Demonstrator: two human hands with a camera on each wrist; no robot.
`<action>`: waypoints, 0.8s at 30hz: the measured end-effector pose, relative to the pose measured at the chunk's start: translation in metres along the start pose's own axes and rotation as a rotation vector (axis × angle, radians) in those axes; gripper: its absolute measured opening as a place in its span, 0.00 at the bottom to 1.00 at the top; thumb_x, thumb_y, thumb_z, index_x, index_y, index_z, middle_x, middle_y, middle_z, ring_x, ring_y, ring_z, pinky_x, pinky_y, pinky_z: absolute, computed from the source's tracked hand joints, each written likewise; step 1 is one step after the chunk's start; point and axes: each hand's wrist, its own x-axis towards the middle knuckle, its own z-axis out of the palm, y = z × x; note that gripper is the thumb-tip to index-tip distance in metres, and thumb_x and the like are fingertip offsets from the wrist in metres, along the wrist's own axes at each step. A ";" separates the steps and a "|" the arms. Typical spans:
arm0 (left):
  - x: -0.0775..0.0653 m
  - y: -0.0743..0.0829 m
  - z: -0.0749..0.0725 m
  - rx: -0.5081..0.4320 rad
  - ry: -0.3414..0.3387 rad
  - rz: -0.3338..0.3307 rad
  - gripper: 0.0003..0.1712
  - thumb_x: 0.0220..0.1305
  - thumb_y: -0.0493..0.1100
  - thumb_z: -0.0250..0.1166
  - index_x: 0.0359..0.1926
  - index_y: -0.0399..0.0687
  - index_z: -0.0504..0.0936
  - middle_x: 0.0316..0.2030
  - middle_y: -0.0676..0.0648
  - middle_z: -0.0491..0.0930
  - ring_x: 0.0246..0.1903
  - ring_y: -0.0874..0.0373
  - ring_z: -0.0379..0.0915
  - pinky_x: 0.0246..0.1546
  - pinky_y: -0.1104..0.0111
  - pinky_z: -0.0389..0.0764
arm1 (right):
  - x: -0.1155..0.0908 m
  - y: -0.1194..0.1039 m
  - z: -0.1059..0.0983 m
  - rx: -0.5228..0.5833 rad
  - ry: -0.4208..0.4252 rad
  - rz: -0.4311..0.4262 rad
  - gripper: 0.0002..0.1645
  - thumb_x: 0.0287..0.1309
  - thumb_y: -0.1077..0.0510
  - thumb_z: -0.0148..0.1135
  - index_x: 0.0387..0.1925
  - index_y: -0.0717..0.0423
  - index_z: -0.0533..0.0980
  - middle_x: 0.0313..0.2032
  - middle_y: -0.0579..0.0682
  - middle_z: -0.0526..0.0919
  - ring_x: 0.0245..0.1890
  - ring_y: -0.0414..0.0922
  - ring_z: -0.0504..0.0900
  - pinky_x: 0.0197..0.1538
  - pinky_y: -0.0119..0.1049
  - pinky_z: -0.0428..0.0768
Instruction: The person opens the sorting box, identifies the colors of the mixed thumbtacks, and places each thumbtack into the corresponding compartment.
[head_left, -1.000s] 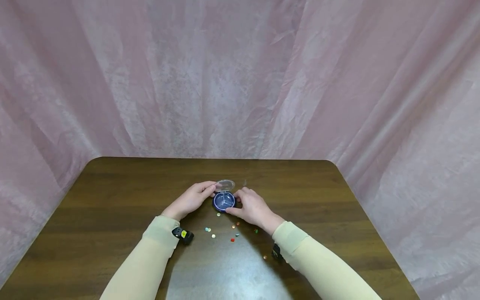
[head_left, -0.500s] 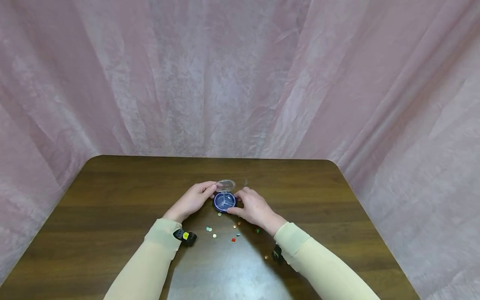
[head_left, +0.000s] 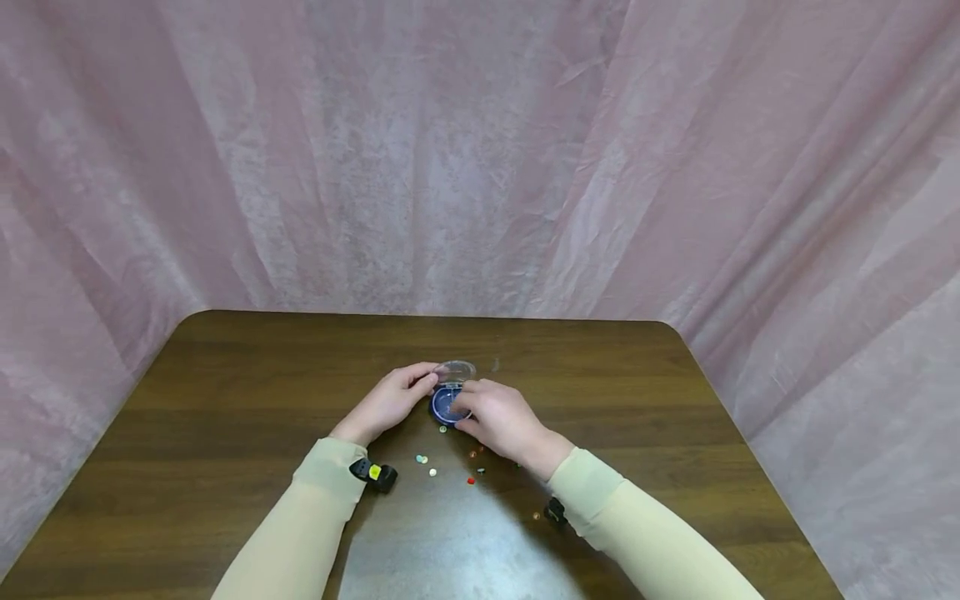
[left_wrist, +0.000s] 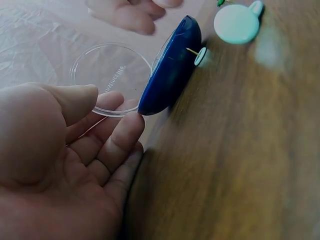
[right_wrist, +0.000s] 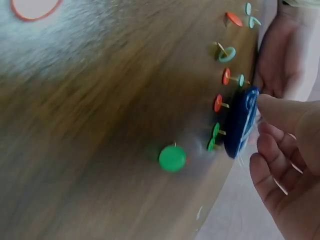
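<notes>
- Nearest: orange tack [head_left: 536,516] on the counter [head_left: 262,350], just beside the right wrist camera [head_left: 556,511]; no contact confirmed.
- Next out, between the forearms: red tack [head_left: 471,481] and white tack [head_left: 432,472], loose, well apart from both hands. From the right hand they lie toward the person and to its left.
- Near edge of the case: one pale tack [head_left: 442,429] just beside the wall. Contact not determinable.
- Right hand [head_left: 501,421]: fingers loosely bent over the right part of the case, thumb apart from them and at the near rim. No item observed in its grasp; the fingertips are partly hidden.
- Blue case [left_wrist: 172,75]: on the counter between the hands, immediately left of the right hand and under its fingers. Round, hence no long axis; its hinge lies on the far side. The right hand is the nearer to its interior.
- Left hand [head_left: 388,402]: thumb and fingers pinch the lid edge; one fingertip meets the base.
- Clear lid [head_left: 459,369]: raised at the far side of the base.
- Farthest: pink curtain [head_left: 450,167], behind the counter.
</notes>
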 end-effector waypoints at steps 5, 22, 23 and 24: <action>-0.001 -0.001 0.001 -0.022 -0.013 -0.001 0.21 0.76 0.54 0.54 0.65 0.59 0.77 0.59 0.60 0.77 0.63 0.62 0.68 0.63 0.62 0.66 | 0.006 -0.007 0.007 -0.082 -0.041 -0.121 0.09 0.55 0.53 0.73 0.39 0.42 0.84 0.43 0.38 0.80 0.49 0.39 0.79 0.53 0.34 0.75; -0.001 0.001 -0.001 -0.020 -0.001 -0.028 0.18 0.77 0.55 0.52 0.60 0.64 0.80 0.56 0.59 0.79 0.54 0.60 0.73 0.57 0.61 0.70 | 0.014 -0.013 0.015 -0.226 -0.062 -0.190 0.02 0.61 0.53 0.68 0.32 0.40 0.84 0.39 0.39 0.77 0.45 0.41 0.80 0.50 0.36 0.75; -0.001 0.001 -0.002 -0.020 -0.002 -0.028 0.18 0.77 0.55 0.52 0.60 0.63 0.80 0.56 0.59 0.79 0.54 0.59 0.74 0.57 0.61 0.70 | 0.014 -0.013 0.015 -0.230 -0.056 -0.195 0.03 0.61 0.53 0.68 0.32 0.40 0.84 0.38 0.39 0.77 0.45 0.41 0.80 0.50 0.36 0.75; -0.001 0.001 -0.002 -0.019 -0.002 -0.028 0.18 0.77 0.55 0.52 0.61 0.63 0.80 0.56 0.59 0.79 0.54 0.60 0.73 0.57 0.61 0.70 | 0.014 -0.012 0.015 -0.236 -0.050 -0.200 0.03 0.61 0.53 0.68 0.32 0.39 0.84 0.38 0.39 0.77 0.44 0.41 0.79 0.49 0.36 0.75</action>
